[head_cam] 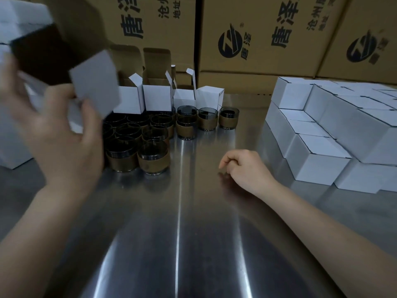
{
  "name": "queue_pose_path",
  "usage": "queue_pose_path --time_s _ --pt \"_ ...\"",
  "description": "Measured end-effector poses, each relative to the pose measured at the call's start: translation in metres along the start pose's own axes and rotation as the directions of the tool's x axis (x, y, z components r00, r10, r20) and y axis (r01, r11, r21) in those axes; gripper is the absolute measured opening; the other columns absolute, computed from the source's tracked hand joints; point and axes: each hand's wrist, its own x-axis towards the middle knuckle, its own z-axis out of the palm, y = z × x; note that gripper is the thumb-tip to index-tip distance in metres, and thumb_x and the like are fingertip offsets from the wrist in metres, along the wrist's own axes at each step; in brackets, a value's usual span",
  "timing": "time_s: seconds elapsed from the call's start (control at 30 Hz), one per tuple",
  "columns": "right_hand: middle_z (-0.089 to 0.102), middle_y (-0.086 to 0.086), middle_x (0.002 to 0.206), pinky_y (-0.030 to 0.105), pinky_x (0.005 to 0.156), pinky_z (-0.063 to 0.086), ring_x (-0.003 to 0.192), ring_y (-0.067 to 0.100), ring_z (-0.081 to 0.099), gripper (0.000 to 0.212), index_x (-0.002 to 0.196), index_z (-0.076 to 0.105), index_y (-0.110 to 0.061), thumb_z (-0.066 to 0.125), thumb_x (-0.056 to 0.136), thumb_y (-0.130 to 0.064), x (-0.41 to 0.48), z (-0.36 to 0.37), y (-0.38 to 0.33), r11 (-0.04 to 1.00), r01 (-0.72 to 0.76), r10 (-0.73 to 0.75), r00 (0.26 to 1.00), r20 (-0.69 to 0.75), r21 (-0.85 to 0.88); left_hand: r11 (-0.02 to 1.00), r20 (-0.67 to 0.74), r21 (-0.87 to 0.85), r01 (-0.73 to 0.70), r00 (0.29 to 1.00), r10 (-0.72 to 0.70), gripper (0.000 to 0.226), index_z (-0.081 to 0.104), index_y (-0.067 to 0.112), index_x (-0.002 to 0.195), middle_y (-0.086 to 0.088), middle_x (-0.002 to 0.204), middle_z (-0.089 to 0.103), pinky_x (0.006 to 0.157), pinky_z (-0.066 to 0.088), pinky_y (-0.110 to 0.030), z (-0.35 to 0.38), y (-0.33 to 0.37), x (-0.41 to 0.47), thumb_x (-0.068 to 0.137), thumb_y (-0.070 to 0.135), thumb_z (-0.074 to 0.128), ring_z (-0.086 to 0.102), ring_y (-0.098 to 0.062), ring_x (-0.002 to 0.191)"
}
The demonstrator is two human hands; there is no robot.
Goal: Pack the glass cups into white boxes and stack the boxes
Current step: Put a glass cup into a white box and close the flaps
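Note:
My left hand (60,138) holds an open white box (94,82) up at the upper left, its dark brown inside facing me; the box is blurred. Several dark glass cups with tan sleeves (137,138) stand clustered on the steel table (193,233) just right of that hand, some stacked. Three more cups (207,118) stand in a row behind them. My right hand (242,166) rests on the table at centre right, fingers loosely curled, holding nothing. Closed white boxes (322,134) are stacked in layers at the right.
Several open white boxes (158,97) with raised flaps stand behind the cups. Large brown printed cartons (257,35) wall off the back. Another white box (12,143) sits at the far left edge.

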Motion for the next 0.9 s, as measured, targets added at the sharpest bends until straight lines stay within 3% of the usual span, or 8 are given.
queue_pose_path --time_s 0.1,0.2,0.27,0.33,0.43,0.57,0.73,0.9 --pt "0.065 -0.004 0.064 0.027 0.061 0.051 0.063 0.015 0.061 0.041 0.064 0.063 -0.032 0.044 0.081 -0.001 0.002 -0.002 0.002 0.998 -0.016 0.019 0.999 -0.046 0.064 0.958 -0.023 -0.09 -0.274 0.962 0.273 0.016 0.057 0.025 0.102 -0.029 0.14 0.042 0.099 0.043 -0.054 0.007 0.067 -0.034 0.101 0.039 0.049 0.045 -0.042 0.13" --pt "0.066 -0.004 0.064 0.021 0.05 0.042 0.05 0.007 0.052 0.042 0.068 0.065 -0.031 0.042 0.083 0.001 0.003 -0.006 0.0 0.959 -0.037 0.073 0.99 -0.118 0.281 0.929 0.069 -0.14 -0.341 0.933 0.353 0.018 0.065 0.005 0.102 -0.029 0.144 0.033 0.103 0.04 -0.058 0.019 0.11 -0.065 0.095 0.022 0.062 0.037 -0.039 0.136" --pt "0.064 -0.003 0.063 0.023 0.047 0.039 0.047 0.011 0.049 0.04 0.074 0.066 -0.026 0.039 0.086 0.0 0.005 -0.011 -0.003 0.842 -0.045 0.142 0.98 -0.14 0.538 0.938 0.151 -0.143 -0.315 0.93 0.335 0.02 0.067 0.006 0.105 -0.027 0.144 0.035 0.099 0.043 -0.06 0.026 0.129 -0.08 0.093 0.022 0.064 0.042 -0.039 0.131" --pt "0.063 0.003 0.066 0.025 0.044 0.039 0.045 0.018 0.049 0.033 0.083 0.066 -0.019 0.039 0.094 -0.006 0.006 -0.018 -0.007 0.66 -0.025 0.18 0.976 -0.125 0.751 0.937 0.207 -0.147 -0.317 0.916 0.343 0.022 0.068 0.008 0.106 -0.028 0.142 0.038 0.092 0.047 -0.059 0.034 0.14 -0.087 0.091 0.024 0.066 0.048 -0.041 0.124" --pt "0.063 0.009 0.071 0.028 0.043 0.045 0.047 0.025 0.054 0.027 0.094 0.064 -0.015 0.04 0.1 -0.026 0.007 -0.026 -0.008 0.497 -0.003 0.177 0.979 -0.098 0.868 0.942 0.271 -0.138 -0.305 0.903 0.333 0.03 0.066 0.007 0.111 -0.029 0.139 0.04 0.09 0.049 -0.055 0.048 0.147 -0.095 0.088 0.026 0.071 0.048 -0.044 0.119" --pt "0.067 0.002 0.078 0.031 0.046 0.051 0.06 0.023 0.063 0.037 0.103 0.062 -0.02 0.043 0.086 -0.045 0.007 -0.024 -0.009 0.535 -0.016 0.15 0.986 -0.076 0.845 0.963 0.359 -0.122 -0.239 0.894 0.267 0.052 0.058 0.007 0.125 -0.027 0.141 0.036 0.098 0.046 -0.048 0.063 0.142 -0.108 0.082 0.03 0.077 0.044 -0.044 0.12" --pt "0.066 -0.012 0.085 0.032 0.052 0.055 0.073 0.011 0.066 0.029 0.098 0.059 -0.034 0.053 0.079 -0.055 0.005 -0.018 -0.009 0.64 0.04 0.091 0.988 -0.127 0.767 0.975 0.443 -0.127 -0.182 0.869 0.22 0.069 0.05 0.012 0.137 -0.023 0.148 0.026 0.102 0.034 -0.035 0.071 0.131 -0.116 0.08 0.034 0.08 0.039 -0.04 0.127" --pt "0.06 -0.021 0.092 0.023 0.056 0.055 0.079 -0.008 0.061 0.026 0.103 0.054 -0.041 0.059 0.08 -0.049 0.002 -0.018 -0.01 0.707 0.083 0.056 0.983 -0.172 0.702 0.976 0.548 -0.207 -0.075 0.817 0.179 0.077 0.037 0.023 0.148 -0.01 0.157 0.014 0.107 0.02 -0.028 0.076 0.13 -0.121 0.083 0.039 0.074 0.019 -0.027 0.144"
